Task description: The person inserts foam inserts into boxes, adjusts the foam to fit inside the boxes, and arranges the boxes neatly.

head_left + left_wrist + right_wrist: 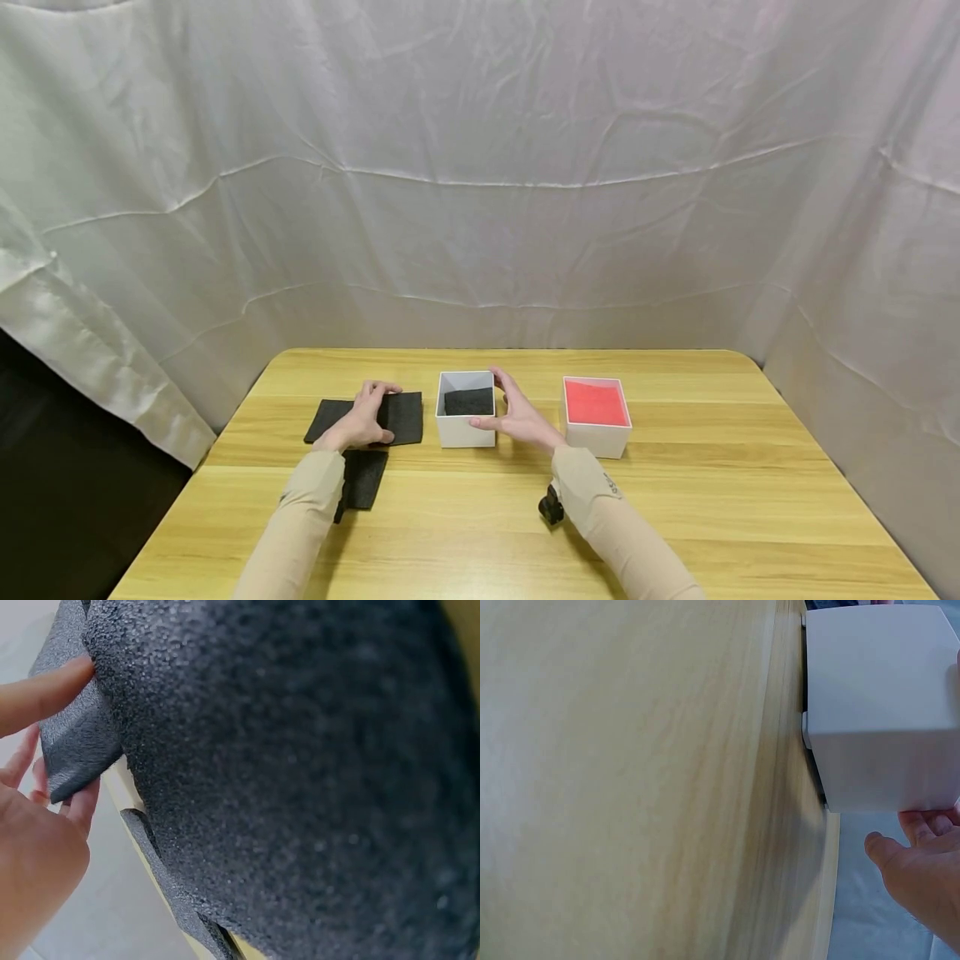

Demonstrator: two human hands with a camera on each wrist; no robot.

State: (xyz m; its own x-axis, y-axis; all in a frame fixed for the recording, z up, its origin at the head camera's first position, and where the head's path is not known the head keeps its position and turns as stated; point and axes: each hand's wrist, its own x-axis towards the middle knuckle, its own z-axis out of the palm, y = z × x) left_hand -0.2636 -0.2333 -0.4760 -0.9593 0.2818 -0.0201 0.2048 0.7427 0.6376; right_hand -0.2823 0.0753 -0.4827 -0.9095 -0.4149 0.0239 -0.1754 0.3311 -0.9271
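Observation:
My left hand [358, 423] lies across a black foam sheet [406, 418] on the left of the table, thumb at the near edge and fingers at the far edge. In the left wrist view its thumb and fingers hold the edges of dark, grainy foam [79, 742]. Beside it, my right hand [523, 419] grips the right side of an open white box [465, 433], thumb at the front rim and fingers at the back. A black foam piece [468, 402] sits inside that box. The right wrist view shows the box's plain outer wall [885, 675] with fingers against it.
Another black foam sheet [324, 419] lies left of my left hand, and one more foam piece [367, 479] is nearer, partly behind the sleeve. To the right stands a second white box [596, 440] with a red sheet [596, 402] near its rim. Pale curtains [525, 233] hang behind the table.

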